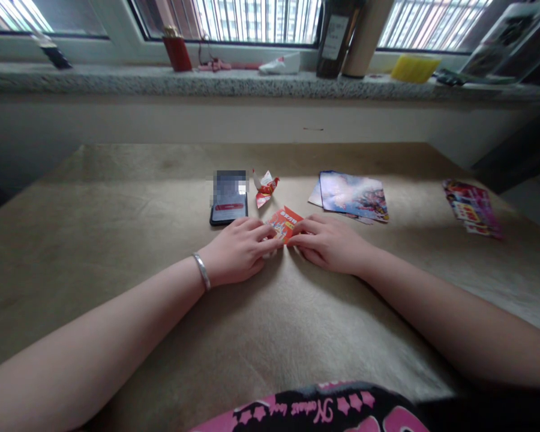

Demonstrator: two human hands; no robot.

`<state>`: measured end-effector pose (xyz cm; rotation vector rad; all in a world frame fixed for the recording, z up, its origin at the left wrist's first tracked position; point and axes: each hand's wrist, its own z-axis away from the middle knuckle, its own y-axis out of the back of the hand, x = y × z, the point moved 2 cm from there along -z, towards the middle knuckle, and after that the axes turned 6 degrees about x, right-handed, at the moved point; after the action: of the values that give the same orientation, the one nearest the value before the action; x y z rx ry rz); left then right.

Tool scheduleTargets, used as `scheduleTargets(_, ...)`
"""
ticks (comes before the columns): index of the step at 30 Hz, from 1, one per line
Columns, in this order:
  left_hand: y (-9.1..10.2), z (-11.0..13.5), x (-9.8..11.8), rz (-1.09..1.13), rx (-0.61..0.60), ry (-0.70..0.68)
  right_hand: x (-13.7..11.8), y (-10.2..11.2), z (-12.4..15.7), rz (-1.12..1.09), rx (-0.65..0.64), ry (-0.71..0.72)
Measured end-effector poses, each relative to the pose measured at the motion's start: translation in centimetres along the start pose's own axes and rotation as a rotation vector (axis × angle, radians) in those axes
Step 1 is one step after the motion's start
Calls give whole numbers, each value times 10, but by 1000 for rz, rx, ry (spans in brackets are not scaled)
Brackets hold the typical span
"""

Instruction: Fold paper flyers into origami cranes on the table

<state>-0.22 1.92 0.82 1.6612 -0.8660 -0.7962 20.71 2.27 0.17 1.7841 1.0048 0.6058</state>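
Observation:
A small red and white printed paper point(284, 222) lies folded on the tan table point(117, 228) in front of me. My left hand point(236, 251), with a silver bracelet at the wrist, presses its fingertips on the paper's left edge. My right hand point(328, 243) presses its fingers together on the paper's right edge. Both hands lie low on the table, fingers curled onto the paper. Just behind it stands a finished folded paper figure point(265, 188), red and white.
A black phone point(228, 198) lies left of the folded figure. A stack of printed sheets point(353, 195) lies to the right, more coloured sheets point(472, 209) at the far right. The windowsill behind holds a red container point(177, 53), a dark bottle point(335, 37) and a yellow box point(414, 68).

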Motion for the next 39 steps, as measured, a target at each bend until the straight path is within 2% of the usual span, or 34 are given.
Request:
scheduleTargets(12, 6, 1, -9, 164, 75, -8, 18, 12, 16, -25, -48, -22)
scheduleTargets(25, 5, 12, -25, 161, 23, -9, 39, 17, 34, -97, -90, -53)
scheduleTargets(34, 6, 17, -32, 148, -81, -2, 50, 24, 42, -74, -205, -113)
scheduleTargets(39, 6, 20, -34, 145, -97, 1, 50, 29, 44, -43, -242, -153)
